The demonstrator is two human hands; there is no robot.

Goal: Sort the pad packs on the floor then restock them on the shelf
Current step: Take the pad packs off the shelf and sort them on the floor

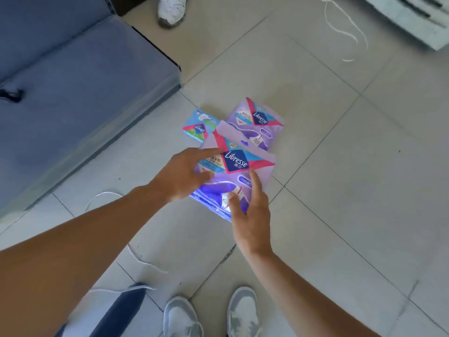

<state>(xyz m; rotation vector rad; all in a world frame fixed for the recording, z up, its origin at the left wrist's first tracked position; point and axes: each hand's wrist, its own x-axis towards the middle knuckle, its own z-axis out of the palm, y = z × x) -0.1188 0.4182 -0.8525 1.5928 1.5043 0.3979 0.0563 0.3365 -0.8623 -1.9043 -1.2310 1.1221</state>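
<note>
**Q:** Pad packs, where are they?

**A:** Three lie together on the tiled floor (340,142), just right of a grey-blue shelf base (80,98) that fills the left side. Leftmost is a small blue pad pack (198,127). Beside it, a large purple Libresse pack (233,171) lies nearest the person, overlapping the blue one's edge. Behind it, to the right, a second purple pack (257,122) is partly covered by the front one.

**Q:** And the hands?

**A:** Both reach down over the front purple pack. The left hand (184,176) is at the pack's left edge, grip wide, fingers spread and straight; whether they touch the wrapper is hard to tell. The right hand (252,215) is over the pack's lower right part, grip also wide, forefinger stretched toward the logo, holding nothing.

**Q:** Anything else?

**A:** White string (345,27) trails across the tiles at the upper right. The person's two grey shoes (243,312) show at the bottom, and another white shoe (171,9) at the top.
</note>
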